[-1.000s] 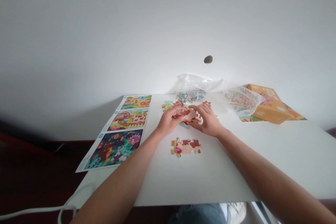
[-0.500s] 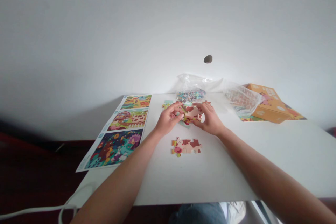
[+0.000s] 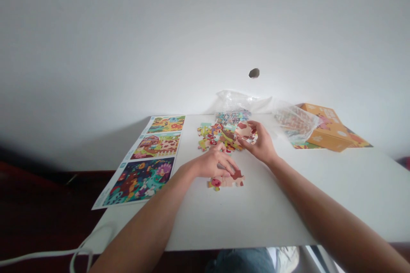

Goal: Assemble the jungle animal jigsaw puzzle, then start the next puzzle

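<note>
My left hand (image 3: 216, 162) reaches over a small joined section of jigsaw puzzle (image 3: 229, 181) showing a pink cow's snout and brown patches. Its fingers are stretched out and rest on or just above the top edge of that section, hiding part of it. Farther back, my right hand (image 3: 261, 145) has thumb and fingers around a pale pink puzzle piece with brown patches (image 3: 245, 130). That piece is tilted up at the right side of a loose pile of colourful puzzle pieces (image 3: 211, 134).
On the left lies a sheet with three printed pictures (image 3: 153, 149). A clear plastic bag of pieces (image 3: 232, 115) is against the wall, with another bag (image 3: 296, 123) to its right beside an orange box (image 3: 329, 126). A white cable (image 3: 41, 256) hangs at the lower left.
My left hand has come from the pile back toward me, onto the joined section. My right hand has shifted slightly right and lifted the brown-patched piece; more of the pile shows.
</note>
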Demonstrator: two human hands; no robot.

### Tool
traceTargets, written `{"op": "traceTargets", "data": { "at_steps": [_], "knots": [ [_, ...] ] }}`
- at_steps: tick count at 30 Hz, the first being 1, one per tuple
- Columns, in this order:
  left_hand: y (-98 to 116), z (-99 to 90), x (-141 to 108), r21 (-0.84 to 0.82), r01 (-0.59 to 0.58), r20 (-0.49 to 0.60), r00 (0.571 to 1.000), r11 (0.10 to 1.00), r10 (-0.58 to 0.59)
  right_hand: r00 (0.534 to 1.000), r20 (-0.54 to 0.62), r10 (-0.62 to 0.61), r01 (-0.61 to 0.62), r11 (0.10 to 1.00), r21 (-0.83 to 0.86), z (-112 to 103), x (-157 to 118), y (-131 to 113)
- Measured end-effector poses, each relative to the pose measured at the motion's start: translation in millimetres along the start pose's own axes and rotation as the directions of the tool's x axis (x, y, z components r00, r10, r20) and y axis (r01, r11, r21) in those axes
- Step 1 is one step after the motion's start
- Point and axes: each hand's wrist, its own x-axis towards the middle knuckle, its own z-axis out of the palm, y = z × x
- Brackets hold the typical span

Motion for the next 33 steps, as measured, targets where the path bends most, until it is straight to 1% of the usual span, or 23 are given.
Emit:
{"op": "traceTargets", "data": {
  "at_steps": [2,3,5,6,8,10,12,15,17,20,24,28,33],
  "knots": [
    [-2.9,-4.2,-4.0,0.043,0.029,-0.015,0.999,0.999,-0.028,0.998,0.054,-0.040,0.039,0.999,0.013,-4.9,0.0,-2.4],
    [-4.1,-7.0,-6.4,0.059,0.047,-0.020,0.999,0.997,-0.046,0.992,0.101,-0.072,0.069,0.997,0.026,-8.6,0.1,-4.2],
    [-6.1,-13.1,-11.4,0.068,0.083,-0.037,0.996,0.994,-0.081,0.961,0.232,-0.148,0.137,0.989,0.063,-17.8,0.1,-8.8],
    [-6.7,-15.8,-13.8,0.063,0.097,-0.055,0.994,0.993,-0.094,0.929,0.317,-0.191,0.172,0.981,0.085,-22.8,0.0,-11.5],
    [-7.3,-19.7,-17.6,0.053,0.120,-0.088,0.989,0.991,-0.115,0.848,0.468,-0.247,0.214,0.969,0.122,-32.0,-1.1,-17.6],
    [-7.2,-20.7,-19.5,0.058,0.131,-0.112,0.986,0.990,-0.124,0.765,0.588,-0.261,0.226,0.965,0.135,-38.0,-3.3,-24.0],
    [-6.4,-19.6,-19.3,0.076,0.128,-0.123,0.985,0.989,-0.118,0.702,0.666,-0.252,0.231,0.965,0.122,-40.1,-6.1,-30.2],
    [-4.3,-16.8,-16.6,0.127,0.122,-0.127,0.986,0.984,-0.106,0.650,0.725,-0.229,0.250,0.965,0.081,-37.7,-10.4,-38.0],
    [-2.8,-15.8,-14.4,0.176,0.122,-0.133,0.986,0.977,-0.100,0.631,0.747,-0.208,0.264,0.963,0.045,-35.3,-12.7,-41.5],
    [-1.0,-15.9,-12.2,0.221,0.110,-0.135,0.987,0.969,-0.082,0.619,0.765,-0.178,0.275,0.962,0.001,-33.4,-14.6,-44.2],
    [0.0,-16.2,-11.3,0.205,0.101,-0.125,0.989,0.974,-0.076,0.623,0.762,-0.176,0.279,0.960,-0.006,-33.5,-15.0,-44.6],
    [-0.9,-15.5,-11.9,0.184,0.115,-0.124,0.988,0.976,-0.093,0.631,0.756,-0.173,0.284,0.959,-0.018,-32.7,-15.8,-43.8],
    [-4.5,-14.0,-13.3,0.160,0.101,-0.147,0.986,0.982,-0.077,0.630,0.758,-0.170,0.282,0.959,-0.019,-32.6,-16.0,-43.2]
  ]
}}
